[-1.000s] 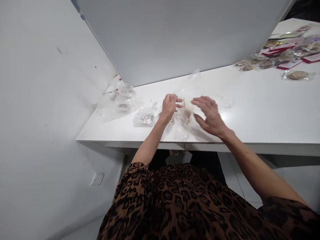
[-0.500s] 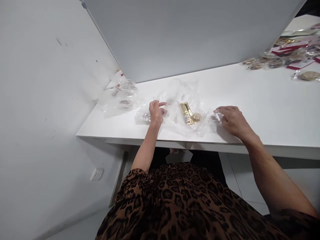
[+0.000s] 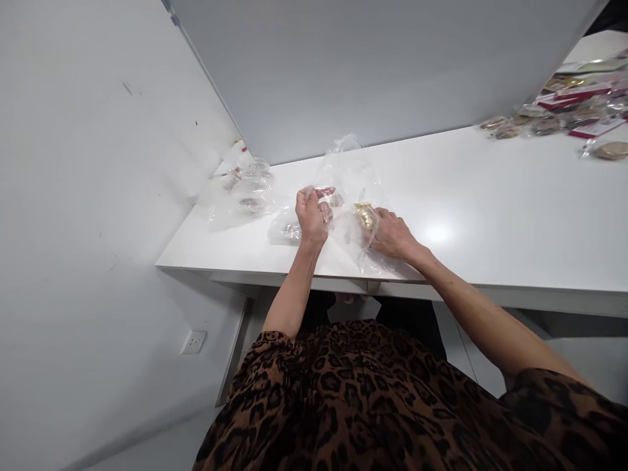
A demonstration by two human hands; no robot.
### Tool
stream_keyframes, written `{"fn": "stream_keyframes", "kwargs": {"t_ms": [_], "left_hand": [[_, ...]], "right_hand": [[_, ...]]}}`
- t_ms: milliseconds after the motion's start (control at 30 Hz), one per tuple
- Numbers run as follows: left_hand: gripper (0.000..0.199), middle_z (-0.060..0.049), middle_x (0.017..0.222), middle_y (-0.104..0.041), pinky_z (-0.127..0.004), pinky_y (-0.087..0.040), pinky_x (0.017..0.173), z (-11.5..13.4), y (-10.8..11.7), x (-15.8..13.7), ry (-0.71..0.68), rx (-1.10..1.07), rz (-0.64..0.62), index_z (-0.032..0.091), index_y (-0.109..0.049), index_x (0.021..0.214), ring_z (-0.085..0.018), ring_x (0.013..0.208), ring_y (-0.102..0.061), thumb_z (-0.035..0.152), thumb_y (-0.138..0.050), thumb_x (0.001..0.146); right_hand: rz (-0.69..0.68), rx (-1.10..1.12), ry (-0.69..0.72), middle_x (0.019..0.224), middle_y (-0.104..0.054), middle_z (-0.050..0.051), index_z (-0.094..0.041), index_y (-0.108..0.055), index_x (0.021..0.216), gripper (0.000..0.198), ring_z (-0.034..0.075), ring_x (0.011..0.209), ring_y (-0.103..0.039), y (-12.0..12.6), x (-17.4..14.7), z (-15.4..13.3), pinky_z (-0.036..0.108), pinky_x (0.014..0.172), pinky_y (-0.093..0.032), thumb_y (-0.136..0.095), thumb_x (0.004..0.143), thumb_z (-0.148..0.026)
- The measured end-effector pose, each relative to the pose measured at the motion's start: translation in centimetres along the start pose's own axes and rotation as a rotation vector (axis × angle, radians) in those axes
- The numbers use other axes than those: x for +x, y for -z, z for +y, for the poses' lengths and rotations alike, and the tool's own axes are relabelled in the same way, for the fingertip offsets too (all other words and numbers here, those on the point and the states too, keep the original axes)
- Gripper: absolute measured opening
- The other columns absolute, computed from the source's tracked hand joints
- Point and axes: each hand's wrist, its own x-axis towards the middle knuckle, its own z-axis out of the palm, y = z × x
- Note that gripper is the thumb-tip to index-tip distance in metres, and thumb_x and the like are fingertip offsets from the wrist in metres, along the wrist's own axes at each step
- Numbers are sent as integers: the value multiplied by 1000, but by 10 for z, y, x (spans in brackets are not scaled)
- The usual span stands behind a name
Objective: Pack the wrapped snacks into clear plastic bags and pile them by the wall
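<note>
A clear plastic bag (image 3: 347,173) lies crumpled and partly raised on the white table, between my two hands. My left hand (image 3: 311,219) is closed on its left side, with several fingers seen through the film. From the right, my right hand (image 3: 392,234) wraps round a shiny gold packet (image 3: 364,214) at the bag, its fingertips hidden. The packet's lower part and the small round gold item that lay by it are covered. Just left of my left wrist rests another clear bag (image 3: 282,229) with something reddish in it.
At the table's left end, against the wall, sit more clear bags (image 3: 245,190) with small items. Bagged round tan items (image 3: 544,124) and red-and-white cards (image 3: 596,125) pile up at the far right. A grey panel (image 3: 383,72) rises behind the white table (image 3: 500,216).
My right hand has moved left from the bag's right edge onto the gold packet, drawing the plastic inward. My left hand stays on the bag, and the bag now bunches up higher.
</note>
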Motion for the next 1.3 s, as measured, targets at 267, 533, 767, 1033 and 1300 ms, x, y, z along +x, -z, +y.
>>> {"fn": "stream_keyframes", "kwargs": {"t_ms": [267,533,767,1033,1300], "left_hand": [[21,0,92,-76,-19,-27,45,22,18,4,-83,-104,106,22,-58,97,-1,42,-31,40,-53,106],[17,-3,103,-79,-20,-34,50,25,47,12,-155,-135,169,23,-63,108,-5,53,-51,37,-54,104],[15,-2,95,-76,-20,-29,50,25,49,2,-169,-175,162,19,-58,98,-1,46,-40,31,-53,106],[20,-3,99,-76,-20,-25,43,54,68,-9,-338,-177,200,18,-56,93,0,42,-28,33,-51,106],[14,-2,96,-75,-20,-26,41,53,69,-25,-287,-246,152,20,-55,99,0,38,-27,28,-45,107]], "right_hand": [[267,424,-360,118,-66,15,-19,-51,139,61,28,88,-66,19,1,70,51,87,-56,-60,80,-27],[453,283,-415,123,-64,21,-18,-64,115,36,38,120,-52,28,-6,109,60,105,-40,-57,81,-28],[-34,-25,-134,139,-57,23,-14,-51,145,64,45,127,-47,28,3,18,64,101,-43,-53,92,-49],[19,-79,-317,140,-54,24,-11,-49,148,66,42,121,-56,24,10,53,57,99,-49,-55,83,-22],[140,149,-37,152,-49,22,-15,-53,145,62,43,143,-41,39,-2,36,63,112,-41,-60,93,-48]]}}
